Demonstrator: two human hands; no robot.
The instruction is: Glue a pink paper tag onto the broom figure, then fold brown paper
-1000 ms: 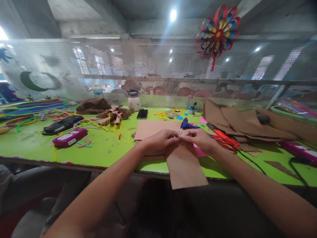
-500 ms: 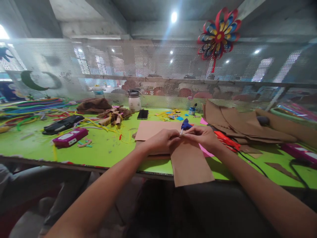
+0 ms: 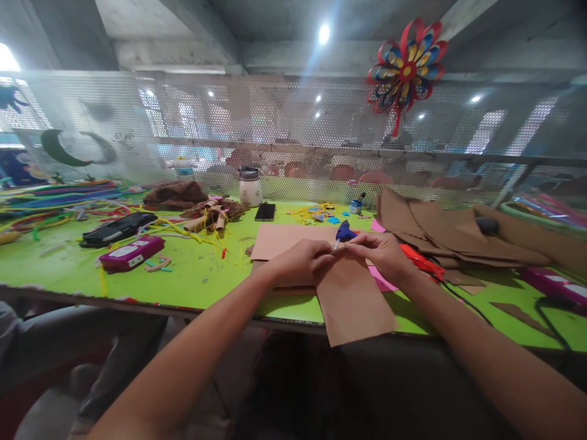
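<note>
A brown paper sheet hangs over the near edge of the green table. My left hand and my right hand meet at its far end, both pinching the paper's top edge with fingers closed. A blue glue gun lies just behind my fingertips. A larger brown sheet lies flat under and behind my left hand. A pink paper piece peeks out below my right wrist.
Red scissors and a pile of brown paper lie at the right. A phone, a white jar, paper rolls, a pink box and coloured strips lie at the left. A mesh screen stands behind.
Both hands stay together on the paper's top edge; the sheet's lower end has shifted slightly to the right. The view has drifted a little.
</note>
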